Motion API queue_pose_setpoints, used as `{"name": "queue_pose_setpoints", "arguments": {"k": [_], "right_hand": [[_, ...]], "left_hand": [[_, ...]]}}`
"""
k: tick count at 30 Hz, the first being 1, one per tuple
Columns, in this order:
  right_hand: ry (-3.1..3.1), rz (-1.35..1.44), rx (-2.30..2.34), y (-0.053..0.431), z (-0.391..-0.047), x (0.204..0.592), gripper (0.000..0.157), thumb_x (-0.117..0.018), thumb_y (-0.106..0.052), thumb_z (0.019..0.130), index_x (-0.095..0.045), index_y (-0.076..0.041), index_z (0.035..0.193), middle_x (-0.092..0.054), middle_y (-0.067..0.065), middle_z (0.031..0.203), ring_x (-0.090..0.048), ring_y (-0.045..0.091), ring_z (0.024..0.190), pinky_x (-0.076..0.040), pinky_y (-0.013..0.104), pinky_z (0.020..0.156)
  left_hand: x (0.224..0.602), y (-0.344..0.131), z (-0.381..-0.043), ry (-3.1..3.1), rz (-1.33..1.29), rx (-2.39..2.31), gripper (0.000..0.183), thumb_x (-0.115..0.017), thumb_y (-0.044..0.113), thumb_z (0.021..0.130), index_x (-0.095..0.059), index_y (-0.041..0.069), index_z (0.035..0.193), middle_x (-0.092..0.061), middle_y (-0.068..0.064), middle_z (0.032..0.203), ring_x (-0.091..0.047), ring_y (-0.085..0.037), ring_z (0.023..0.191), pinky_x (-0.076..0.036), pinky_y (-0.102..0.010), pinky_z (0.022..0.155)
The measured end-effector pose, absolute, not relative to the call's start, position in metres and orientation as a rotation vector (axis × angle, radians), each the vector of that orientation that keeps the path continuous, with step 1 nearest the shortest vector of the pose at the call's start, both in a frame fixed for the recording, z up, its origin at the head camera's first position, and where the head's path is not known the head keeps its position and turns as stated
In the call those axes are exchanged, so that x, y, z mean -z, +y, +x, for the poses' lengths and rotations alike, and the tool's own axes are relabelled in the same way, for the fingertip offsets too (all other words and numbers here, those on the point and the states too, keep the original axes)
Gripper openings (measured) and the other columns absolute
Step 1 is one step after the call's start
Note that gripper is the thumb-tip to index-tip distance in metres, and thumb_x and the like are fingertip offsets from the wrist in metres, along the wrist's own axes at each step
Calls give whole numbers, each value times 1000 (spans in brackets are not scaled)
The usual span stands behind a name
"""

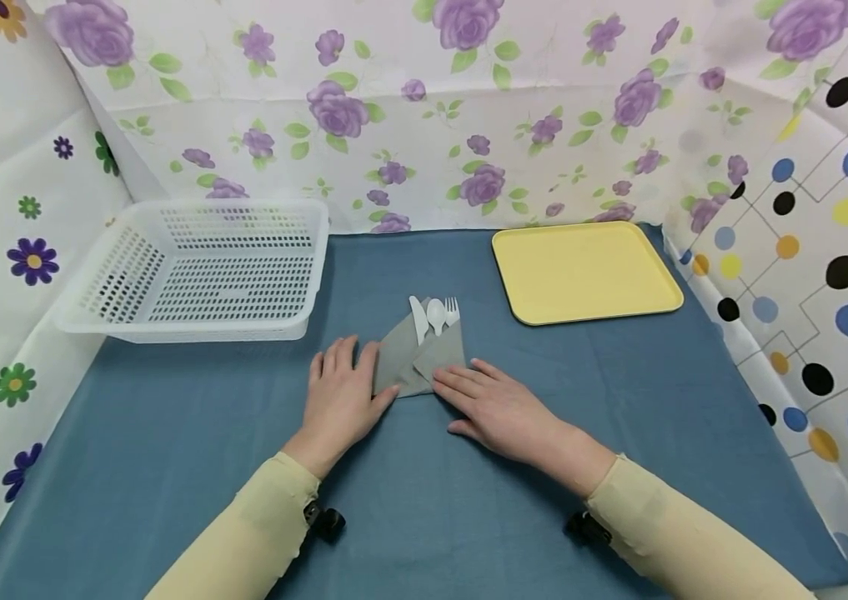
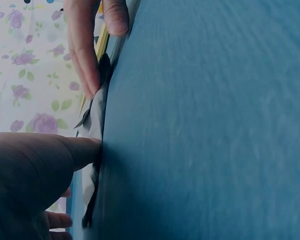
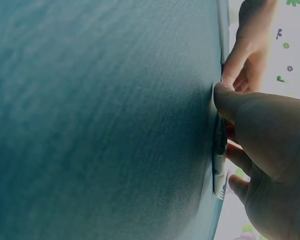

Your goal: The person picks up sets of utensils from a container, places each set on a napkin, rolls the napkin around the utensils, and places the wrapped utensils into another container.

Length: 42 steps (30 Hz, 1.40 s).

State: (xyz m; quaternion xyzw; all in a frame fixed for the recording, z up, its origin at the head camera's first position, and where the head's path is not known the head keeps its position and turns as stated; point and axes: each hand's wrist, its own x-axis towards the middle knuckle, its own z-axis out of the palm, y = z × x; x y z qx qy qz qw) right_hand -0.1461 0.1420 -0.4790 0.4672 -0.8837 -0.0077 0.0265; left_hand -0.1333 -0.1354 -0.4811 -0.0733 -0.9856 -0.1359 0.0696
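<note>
A grey folded napkin [image 1: 440, 352] lies in the middle of the blue cloth. From its pocket stick out a white knife [image 1: 418, 320], a white spoon [image 1: 435, 315] and a white fork [image 1: 452, 312], side by side. My left hand [image 1: 341, 392] rests at the napkin's left edge, fingers extended, thumb on its lower edge. With straight fingers my right hand [image 1: 502, 410] touches the lower right part of the fold. In the left wrist view the napkin [image 2: 92, 125] is seen edge-on between both hands. Fork tines [image 3: 221, 192] show at its end in the right wrist view.
At the back left stands a white perforated basket [image 1: 303, 321]. A yellow tray [image 1: 589, 271] lies at the back right. Flowered sheeting [image 1: 393, 108] hangs behind the blue cloth [image 1: 408, 517], with patterned sheets along both sides.
</note>
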Motion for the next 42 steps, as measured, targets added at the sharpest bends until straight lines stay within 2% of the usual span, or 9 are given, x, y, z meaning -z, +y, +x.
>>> {"name": "queue_pose_setpoints", "arguments": {"k": [3,7,12,20,23,29,32,37,42], "right_hand": [[-2737,1435,24,142,-146,478,65,-65,-45,113,-51,-11,167,-45,7,173,-41,25,160,-27,51,134],[-2742,1433,14,142,-146,479,66,-65,-45,113,-50,-11,167,-45,7,173,-41,26,160,-28,51,134],[-2738,1441,1,142,-146,480,66,-65,-45,113,-50,-10,167,-45,8,173,-41,26,160,-29,52,133],[-2759,1453,-29,142,-146,479,67,-65,-45,113,-50,-10,167,-44,8,174,-40,26,161,-28,52,134],[-2765,1452,-27,142,-146,479,67,-65,-45,113,-49,-10,167,-44,8,174,-40,25,161,-27,51,134],[-2761,1448,-28,141,-145,479,67,-65,-46,113,-50,-10,167,-44,7,174,-40,25,161,-27,51,134],[-2762,1448,-30,141,-145,479,67,-65,-46,113,-50,-11,167,-44,7,174,-40,25,161,-26,50,134],[-2759,1446,-27,142,-145,479,67,-65,-46,113,-50,-11,167,-44,7,174,-40,25,161,-26,50,135],[-2753,1442,-29,142,-146,480,67,-65,-46,113,-50,-11,167,-45,7,173,-40,25,161,-26,50,135]], "left_hand": [[480,-139,-134,-2951,-212,384,79,-87,47,97,-58,0,155,-53,-31,152,-49,-50,144,-39,-68,120],[478,-140,-136,-2955,-186,369,78,-90,48,93,-63,-5,145,-58,-30,139,-55,-48,127,-48,-62,105],[474,-141,-140,-3033,-135,367,74,-91,52,91,-67,-5,132,-59,-27,129,-54,-43,110,-47,-57,89],[466,-144,-148,-3124,-92,434,65,-93,55,88,-64,0,110,-61,-23,114,-55,-40,101,-46,-56,87],[467,-143,-151,-3142,-100,478,66,-92,52,89,-65,-1,117,-66,-22,114,-62,-42,103,-49,-58,89],[465,-140,-153,-3127,-139,679,83,-93,34,92,-53,-5,153,-73,-29,128,-72,-49,109,-54,-65,99],[468,-140,-154,-3119,-143,735,87,-92,32,92,-48,-5,157,-74,-31,126,-73,-49,103,-56,-64,96],[465,-139,-154,-3140,-138,701,72,-92,33,92,-61,-9,141,-74,-28,117,-72,-45,98,-59,-60,89],[461,-137,-152,-3151,-162,629,48,-93,32,92,-73,-4,117,-68,-23,111,-67,-42,99,-58,-57,89]]}}
